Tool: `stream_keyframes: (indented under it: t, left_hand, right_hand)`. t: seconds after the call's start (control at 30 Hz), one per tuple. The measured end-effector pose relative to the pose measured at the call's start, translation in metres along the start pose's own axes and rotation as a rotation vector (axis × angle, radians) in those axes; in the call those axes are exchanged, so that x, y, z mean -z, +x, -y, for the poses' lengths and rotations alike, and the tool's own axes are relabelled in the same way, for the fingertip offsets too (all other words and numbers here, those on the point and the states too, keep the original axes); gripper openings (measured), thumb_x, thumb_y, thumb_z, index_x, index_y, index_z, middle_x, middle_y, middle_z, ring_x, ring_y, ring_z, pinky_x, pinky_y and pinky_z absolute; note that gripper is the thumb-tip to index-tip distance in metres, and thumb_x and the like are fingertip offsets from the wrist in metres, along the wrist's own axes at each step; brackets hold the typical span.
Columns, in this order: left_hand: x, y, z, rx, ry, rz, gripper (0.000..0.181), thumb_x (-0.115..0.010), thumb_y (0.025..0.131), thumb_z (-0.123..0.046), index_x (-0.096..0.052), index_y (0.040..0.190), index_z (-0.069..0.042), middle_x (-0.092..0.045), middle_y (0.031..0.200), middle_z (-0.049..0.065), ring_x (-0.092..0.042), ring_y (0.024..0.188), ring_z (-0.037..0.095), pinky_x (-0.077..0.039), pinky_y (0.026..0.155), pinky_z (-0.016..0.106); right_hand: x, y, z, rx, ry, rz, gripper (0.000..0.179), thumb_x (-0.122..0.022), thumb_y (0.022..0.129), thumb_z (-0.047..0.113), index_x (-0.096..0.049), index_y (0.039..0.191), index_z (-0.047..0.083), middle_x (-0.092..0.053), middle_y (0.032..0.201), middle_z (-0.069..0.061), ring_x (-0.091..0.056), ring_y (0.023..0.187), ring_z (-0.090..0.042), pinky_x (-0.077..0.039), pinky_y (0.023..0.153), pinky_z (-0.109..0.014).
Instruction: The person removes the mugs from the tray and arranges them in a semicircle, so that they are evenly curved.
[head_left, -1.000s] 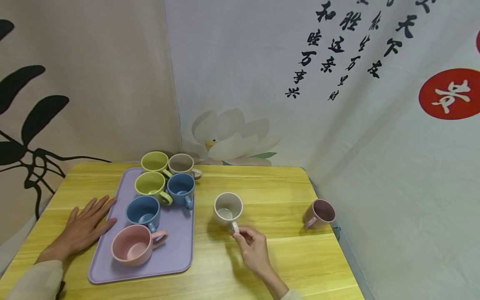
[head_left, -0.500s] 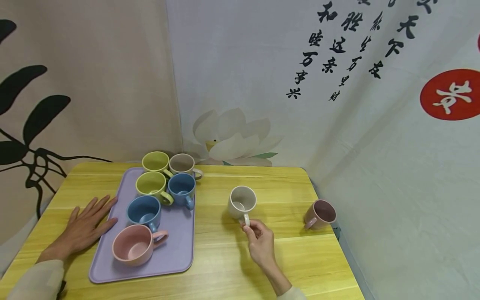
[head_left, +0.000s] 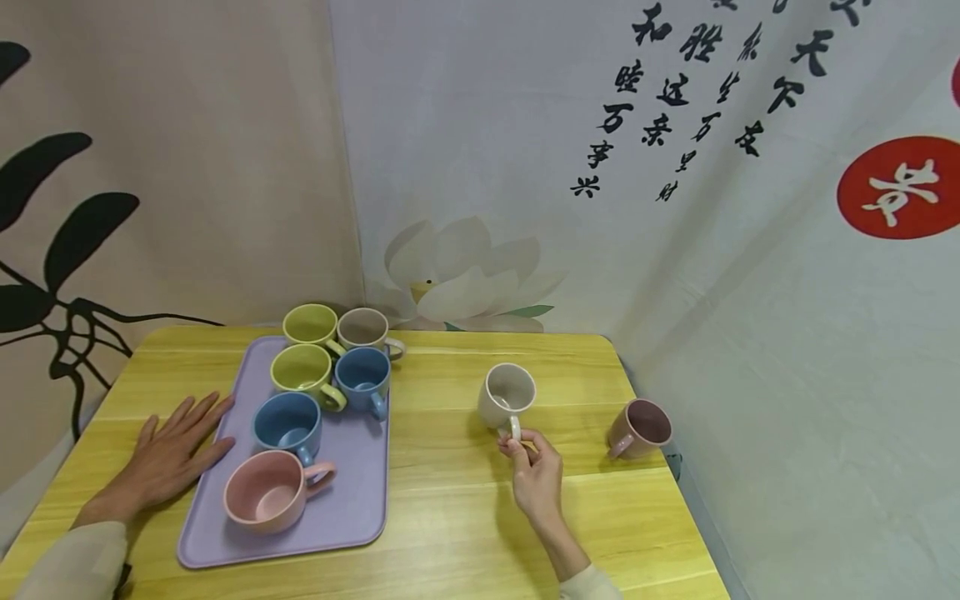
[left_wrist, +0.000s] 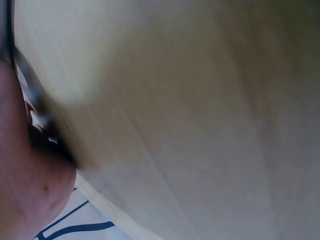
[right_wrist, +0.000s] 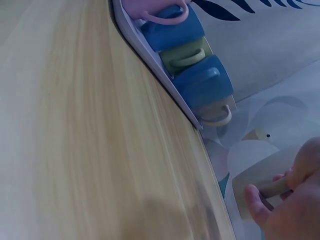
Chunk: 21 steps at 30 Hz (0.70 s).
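Observation:
By its handle, my right hand pinches a white mug in the head view, right of the tray. The mug is upright and appears lifted off the tabletop, its inside facing up. Part of this white mug and the pinching fingers show at the lower right of the right wrist view. My left hand lies flat, fingers spread, with its fingertips at the left rim of a lilac tray. Only the edge of the left hand shows in the left wrist view; its fingers are mostly hidden.
On the tray sit a wide pink mug, two blue mugs, two green mugs and a greyish-beige mug at its far right corner. A mauve mug stands near the right edge of the wooden table.
My right hand has carried the white mug rightward and a little farther away, from beside the tray toward the mauve mug. The left hand and the tray have stayed in place.

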<state>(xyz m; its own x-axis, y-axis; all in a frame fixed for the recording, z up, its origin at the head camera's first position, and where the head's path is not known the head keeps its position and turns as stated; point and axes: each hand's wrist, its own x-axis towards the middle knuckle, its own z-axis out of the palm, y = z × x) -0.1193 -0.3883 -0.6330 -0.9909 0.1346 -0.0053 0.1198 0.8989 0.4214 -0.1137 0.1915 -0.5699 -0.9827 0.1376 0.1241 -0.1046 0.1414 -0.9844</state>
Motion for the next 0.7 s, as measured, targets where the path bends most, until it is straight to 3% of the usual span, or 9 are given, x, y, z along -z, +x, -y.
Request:
stream_keyframes:
  t: [0.4,0.7]
  left_hand:
    - [0.002,0.0,-0.001,0.006,-0.01,0.022,0.083,-0.049,0.117,-0.058,-0.013,0.183,-0.023,-0.009,0.189,0.028,0.004,0.173,0.062,0.023,0.128,0.086]
    - [0.001,0.001,0.0,0.007,0.001,0.021,0.083,-0.049,0.117,-0.059,-0.013,0.183,-0.023,-0.008,0.189,0.028,0.005,0.173,0.063,0.023,0.127,0.087]
  right_hand:
    - [0.017,0.014,-0.006,-0.016,0.035,-0.065,0.016,-0.063,0.111,-0.006,-0.069,0.123,-0.015,-0.074,0.13,-0.039,-0.077,0.12,-0.059,-0.068,0.097,-0.035]
    - [0.024,0.023,-0.007,-0.028,0.017,-0.145,0.016,-0.064,0.111,-0.004,-0.071,0.122,-0.014,-0.077,0.126,-0.04,-0.079,0.12,-0.056,-0.066,0.098,-0.033]
